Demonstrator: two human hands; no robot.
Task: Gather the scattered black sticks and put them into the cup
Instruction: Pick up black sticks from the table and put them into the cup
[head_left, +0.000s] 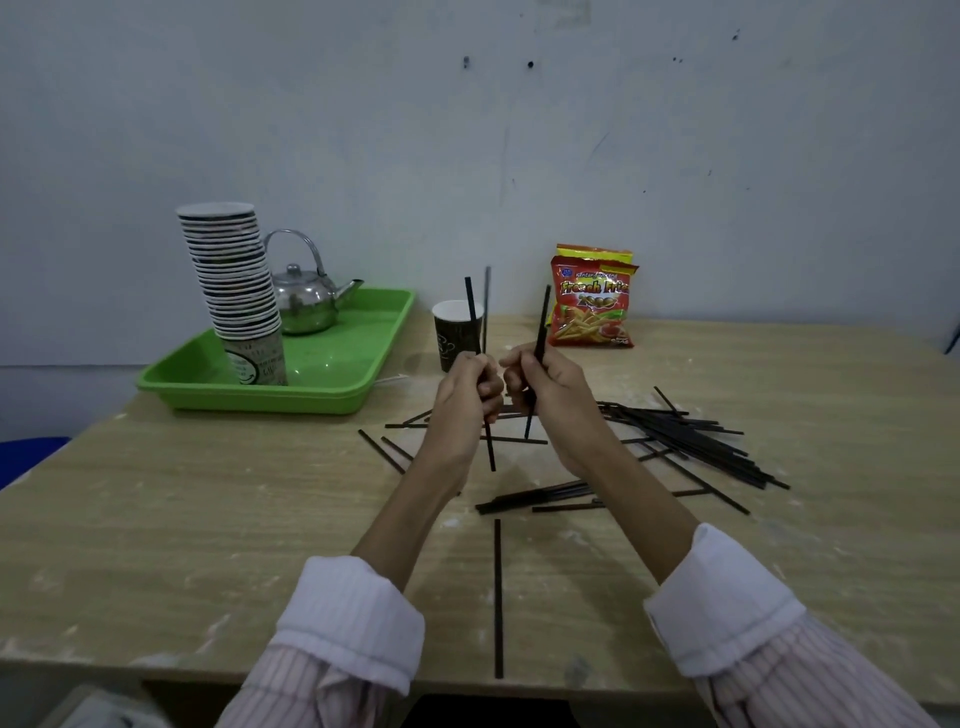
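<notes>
Both hands are raised above the middle of the table, each closed on an upright black stick. My left hand (467, 392) grips one stick (471, 306) that rises in front of the dark paper cup (453, 340). My right hand (545, 387) holds another stick (542, 322), tilted slightly right. Behind the cup's right side stands a further thin stick (487, 296); I cannot tell whether it is inside the cup. Several black sticks (691, 441) lie piled on the table to the right, and others are scattered below the hands. One lone stick (497, 597) points toward the near edge.
A green tray (358, 384) at the back left holds a tall stack of paper cups (234, 280) and a steel kettle (306, 301). Two red snack bags (592, 306) lean against the wall behind the cup. The wooden table (208, 493) ends at a near edge below my sleeves.
</notes>
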